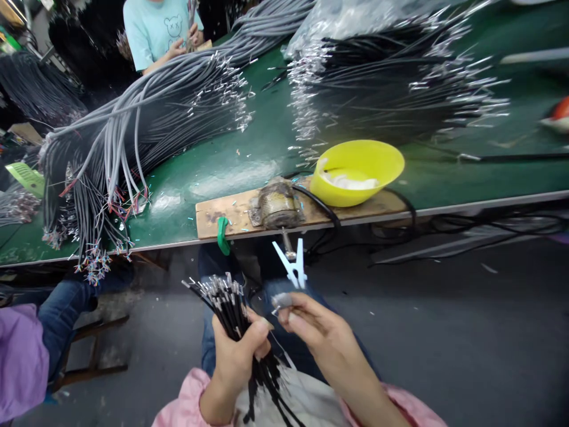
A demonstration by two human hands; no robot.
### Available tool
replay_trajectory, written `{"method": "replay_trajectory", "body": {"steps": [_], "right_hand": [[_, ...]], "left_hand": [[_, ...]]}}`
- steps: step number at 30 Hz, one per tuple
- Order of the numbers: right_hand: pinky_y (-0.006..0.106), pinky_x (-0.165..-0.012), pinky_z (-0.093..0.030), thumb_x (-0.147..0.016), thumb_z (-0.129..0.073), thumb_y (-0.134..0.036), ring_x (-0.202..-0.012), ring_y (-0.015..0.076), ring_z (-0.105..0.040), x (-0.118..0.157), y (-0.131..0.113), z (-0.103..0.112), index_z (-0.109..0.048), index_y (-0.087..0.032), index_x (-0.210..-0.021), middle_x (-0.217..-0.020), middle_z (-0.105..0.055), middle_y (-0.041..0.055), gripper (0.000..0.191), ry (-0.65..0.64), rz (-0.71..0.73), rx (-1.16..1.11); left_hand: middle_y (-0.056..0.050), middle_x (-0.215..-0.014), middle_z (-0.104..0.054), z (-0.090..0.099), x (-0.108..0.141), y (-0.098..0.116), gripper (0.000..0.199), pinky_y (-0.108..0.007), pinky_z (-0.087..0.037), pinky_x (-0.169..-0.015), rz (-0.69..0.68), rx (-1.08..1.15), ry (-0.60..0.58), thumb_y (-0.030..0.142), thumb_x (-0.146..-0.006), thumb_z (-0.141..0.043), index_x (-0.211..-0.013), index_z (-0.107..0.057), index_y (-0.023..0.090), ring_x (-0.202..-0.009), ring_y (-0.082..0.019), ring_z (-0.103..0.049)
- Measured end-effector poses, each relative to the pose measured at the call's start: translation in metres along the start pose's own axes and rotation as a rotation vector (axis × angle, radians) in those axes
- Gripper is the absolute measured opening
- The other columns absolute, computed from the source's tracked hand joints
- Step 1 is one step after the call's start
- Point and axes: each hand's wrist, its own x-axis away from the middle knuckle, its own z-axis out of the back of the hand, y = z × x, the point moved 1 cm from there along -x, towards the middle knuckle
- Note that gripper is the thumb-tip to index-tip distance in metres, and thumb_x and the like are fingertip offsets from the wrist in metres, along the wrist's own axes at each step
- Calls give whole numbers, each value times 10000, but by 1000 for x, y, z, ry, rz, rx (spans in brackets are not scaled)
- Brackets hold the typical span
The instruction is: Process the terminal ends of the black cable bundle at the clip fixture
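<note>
Left hand [240, 350]: closed round bundle of slim black cables with silvery tips [227, 309] | axis: tips forward-left, tails back-right | right hand [326, 332]: just right of bundle, fingers curled, cannot tell if holding | pale-blue plastic V-shaped clip [291, 270]: just beyond right, the nearer hand

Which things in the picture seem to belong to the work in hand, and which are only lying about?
Seem to belong:
- black cables, held in the left hand
- motor and blue clip, near the right hand

Seem only lying about:
- plastic sheet
- orange-and-white object at the right edge
</note>
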Motion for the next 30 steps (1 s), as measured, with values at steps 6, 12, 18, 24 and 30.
{"method": "replay_trajectory", "body": {"steps": [6, 12, 18, 24, 30], "right_hand": [[282, -513, -410, -791, -628, -342, -553, 169, -504, 1, -12, -6, -598, -212, -569, -579, -557, 21, 259, -13, 277, 176], [284, -511, -365, -730, -630, -521, -548, 153, -400, 3, -1, -14, -498, -200, -534, -583, -387, -16, 399, -212, -116, -427], [280, -512, -322, -648, -695, -487, -536, 140, -352, 4, 1, -18, -459, -190, -507, -559, -359, -23, 404, -257, -300, -598], [258, -480, -308, -652, -702, -437, -505, 124, -351, 4, 5, -9, -520, -178, -467, -510, -396, -26, 367, -96, -217, -384], [255, -539, -441, -714, -684, -398, -585, 158, -542, 8, 1, -2, -681, -197, -732, -655, -609, 23, 203, -23, -45, -158]], "left_hand": [[88, -354, -325, -3, 2, 13, 509, -197, -242, -324, 72, -50, -113, 574, -535, -744, -475, -421, 186, -308, -28, -270], [-16, -517, -558, 4, 5, 18, 301, -248, -426, -446, -118, -131, -153, 423, -603, -765, -544, -646, 153, -466, -123, -518], [-31, -556, -636, 2, 7, 21, 168, -283, -496, -564, -293, -168, -110, 326, -605, -770, -546, -702, 185, -535, -163, -576], [-20, -486, -555, 0, 9, 24, 232, -265, -437, -466, -231, -159, -113, 371, -558, -784, -479, -678, 180, -455, -132, -496], [53, -385, -374, -2, 7, 14, 377, -205, -304, -340, -134, -119, -136, 399, -578, -756, -435, -497, 166, -347, -53, -311]]}}
